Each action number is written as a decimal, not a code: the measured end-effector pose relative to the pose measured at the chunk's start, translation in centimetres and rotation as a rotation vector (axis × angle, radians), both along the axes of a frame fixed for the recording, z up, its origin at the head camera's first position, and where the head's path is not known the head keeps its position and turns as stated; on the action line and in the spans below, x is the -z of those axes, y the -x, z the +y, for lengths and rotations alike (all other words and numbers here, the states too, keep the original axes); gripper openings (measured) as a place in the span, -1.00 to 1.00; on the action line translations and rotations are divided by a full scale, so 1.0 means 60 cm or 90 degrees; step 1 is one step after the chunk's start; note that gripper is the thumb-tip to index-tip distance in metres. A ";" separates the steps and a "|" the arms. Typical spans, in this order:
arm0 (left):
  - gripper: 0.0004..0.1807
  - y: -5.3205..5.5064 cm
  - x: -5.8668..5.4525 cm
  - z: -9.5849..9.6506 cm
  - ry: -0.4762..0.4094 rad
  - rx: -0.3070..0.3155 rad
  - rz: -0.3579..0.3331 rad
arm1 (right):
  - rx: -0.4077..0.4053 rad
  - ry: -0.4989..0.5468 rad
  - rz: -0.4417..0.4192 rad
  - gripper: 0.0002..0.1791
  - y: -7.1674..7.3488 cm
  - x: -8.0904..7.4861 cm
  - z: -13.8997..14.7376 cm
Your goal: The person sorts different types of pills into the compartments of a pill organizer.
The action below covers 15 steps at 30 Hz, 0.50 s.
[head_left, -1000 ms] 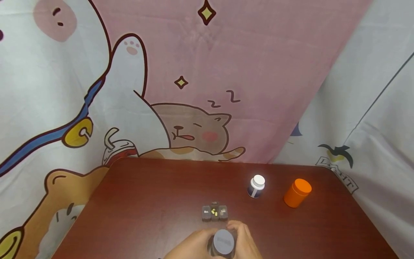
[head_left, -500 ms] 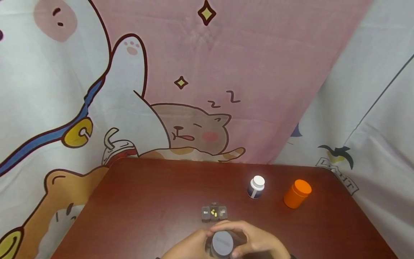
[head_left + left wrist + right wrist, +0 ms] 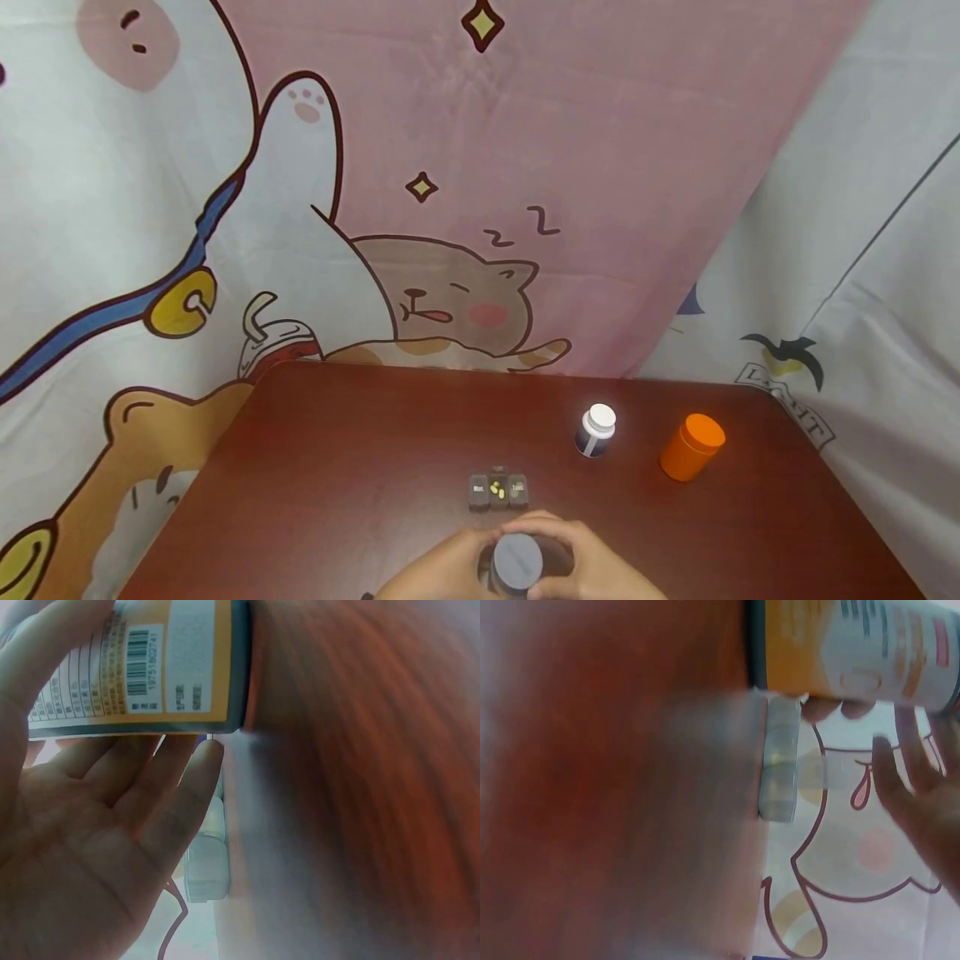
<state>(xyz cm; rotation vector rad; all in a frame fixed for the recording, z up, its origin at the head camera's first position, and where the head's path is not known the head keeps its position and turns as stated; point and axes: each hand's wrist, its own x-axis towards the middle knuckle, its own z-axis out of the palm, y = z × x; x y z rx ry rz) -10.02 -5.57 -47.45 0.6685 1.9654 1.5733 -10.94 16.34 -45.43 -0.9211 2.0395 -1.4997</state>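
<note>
Upright bottle (image 3: 187,667) is gripped by the left hand (image 3: 448,571), just on the near side of the pill box (image 3: 498,490). Its gray lid (image 3: 517,561) is ringed by the right hand's (image 3: 596,568) curled fingers, low at the surface (image 3: 360,475).

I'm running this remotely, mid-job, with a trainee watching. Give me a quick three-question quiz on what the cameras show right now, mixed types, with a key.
1. Multiple choice: what colour are the pills in the middle compartment of the pill box? A) red B) yellow C) blue
2. True or false: in the head view, the orange jar stands to the right of the white-capped bottle.
3. Fill in the colour: the held bottle, between the left grip and the right grip, has a ____ cap.

Key: 1. B. 2. True. 3. Grey.
</note>
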 end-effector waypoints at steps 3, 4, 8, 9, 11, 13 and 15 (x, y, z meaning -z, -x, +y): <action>-0.41 -0.004 -0.007 -0.001 -0.008 -0.007 -0.008 | 0.057 -0.019 0.005 -0.44 -0.015 -0.001 -0.004; -0.41 -0.005 -0.011 -0.002 -0.010 -0.007 -0.007 | 0.078 -0.026 0.006 -0.43 -0.021 -0.002 -0.006; -0.43 -0.009 -0.021 -0.003 -0.015 0.004 0.005 | 0.194 -0.073 0.054 -0.38 -0.046 -0.012 -0.020; -0.44 -0.010 -0.023 -0.003 -0.016 0.006 0.012 | 0.233 -0.095 0.078 -0.37 -0.053 -0.016 -0.025; -0.48 -0.011 -0.024 -0.002 -0.014 0.005 0.024 | 0.300 -0.150 0.140 -0.34 -0.066 -0.023 -0.035; -0.49 -0.013 -0.027 -0.001 -0.014 0.000 0.027 | 0.363 -0.210 0.221 -0.32 -0.077 -0.025 -0.044; -0.51 -0.014 -0.028 0.000 -0.019 -0.002 0.027 | 0.412 -0.253 0.287 -0.31 -0.082 -0.023 -0.049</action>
